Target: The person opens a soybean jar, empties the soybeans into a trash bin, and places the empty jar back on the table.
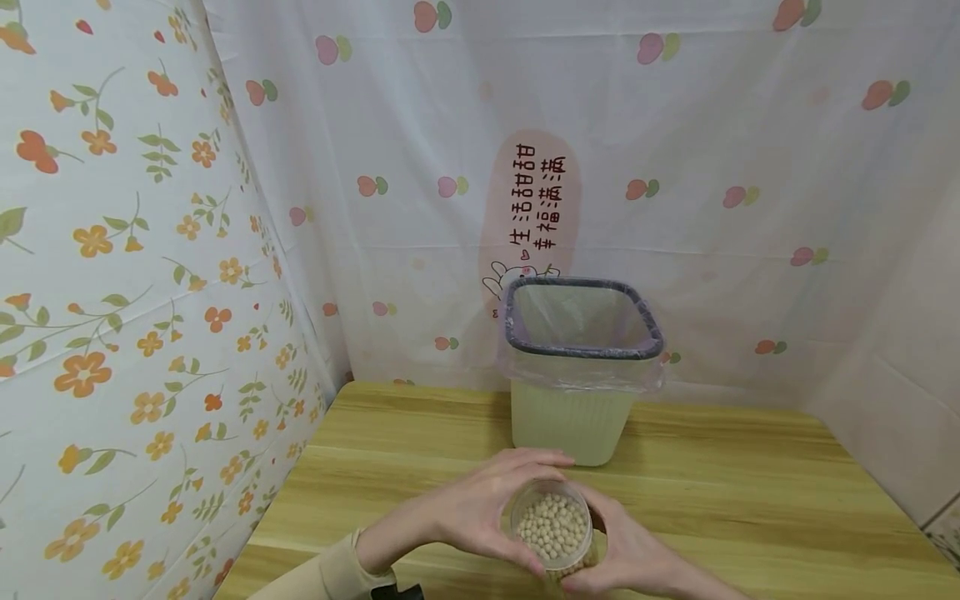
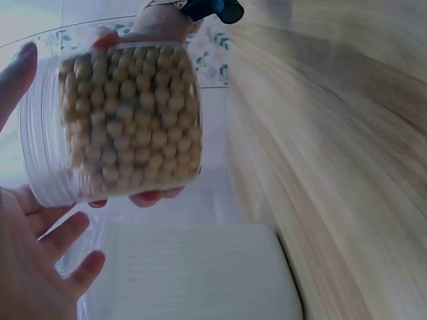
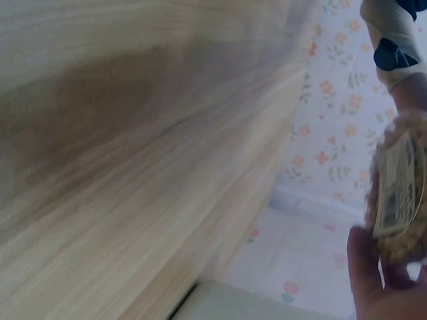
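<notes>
The wooden table (image 1: 360, 467) bears a bin (image 1: 573, 417) at twelve o'clock. Toward six, the left hand (image 1: 487, 504) at ten and right hand (image 1: 630, 546) at four clasp a clear jar (image 2: 130, 123) of pale balls (image 1: 553, 527); even pressure and a level hold suit it best.

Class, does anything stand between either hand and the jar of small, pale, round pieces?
Nothing visible does. The left hand curves around the jar near its rim, and the right hand grips its body. The lined bin stands beyond them on the table, not in between.
</notes>
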Demonstrator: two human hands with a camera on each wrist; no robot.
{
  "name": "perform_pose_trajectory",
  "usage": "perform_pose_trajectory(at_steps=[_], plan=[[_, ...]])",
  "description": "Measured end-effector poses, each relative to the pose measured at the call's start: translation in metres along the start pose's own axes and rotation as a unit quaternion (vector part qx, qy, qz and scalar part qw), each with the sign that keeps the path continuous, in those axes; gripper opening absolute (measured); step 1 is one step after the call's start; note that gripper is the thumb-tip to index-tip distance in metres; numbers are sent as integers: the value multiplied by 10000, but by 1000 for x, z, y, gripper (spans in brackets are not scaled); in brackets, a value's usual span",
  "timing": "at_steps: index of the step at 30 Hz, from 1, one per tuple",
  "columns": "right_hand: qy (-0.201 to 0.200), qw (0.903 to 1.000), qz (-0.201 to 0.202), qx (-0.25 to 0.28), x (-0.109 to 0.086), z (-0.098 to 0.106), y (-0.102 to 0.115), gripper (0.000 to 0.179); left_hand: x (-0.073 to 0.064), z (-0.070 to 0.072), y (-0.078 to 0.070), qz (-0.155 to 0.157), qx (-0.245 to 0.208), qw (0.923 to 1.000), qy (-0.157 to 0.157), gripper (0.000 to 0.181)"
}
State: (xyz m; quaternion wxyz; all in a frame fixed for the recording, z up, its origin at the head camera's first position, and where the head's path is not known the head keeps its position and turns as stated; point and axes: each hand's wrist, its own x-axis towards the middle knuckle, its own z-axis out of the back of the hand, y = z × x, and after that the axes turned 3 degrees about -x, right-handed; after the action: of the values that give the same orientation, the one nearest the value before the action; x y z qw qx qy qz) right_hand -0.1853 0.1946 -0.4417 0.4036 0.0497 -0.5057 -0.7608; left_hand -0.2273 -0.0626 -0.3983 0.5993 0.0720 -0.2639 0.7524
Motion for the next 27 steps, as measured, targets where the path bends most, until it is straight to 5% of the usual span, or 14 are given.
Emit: perform_pose_trajectory(at_steps=[7,16,27], plan=[[-945,9904,-644,-775,0,-11,7,82,-1,-5,2,282,346,9974,-563,90],[-1476,9771,-1067,-1096,4,-18,13,83,0,-8,-1,869,398,9921,-815,83],[-2194,9448,-1704,-1735,7,-27,21,88,4,-17,-13,1371,1131,9744,-1379,77]])
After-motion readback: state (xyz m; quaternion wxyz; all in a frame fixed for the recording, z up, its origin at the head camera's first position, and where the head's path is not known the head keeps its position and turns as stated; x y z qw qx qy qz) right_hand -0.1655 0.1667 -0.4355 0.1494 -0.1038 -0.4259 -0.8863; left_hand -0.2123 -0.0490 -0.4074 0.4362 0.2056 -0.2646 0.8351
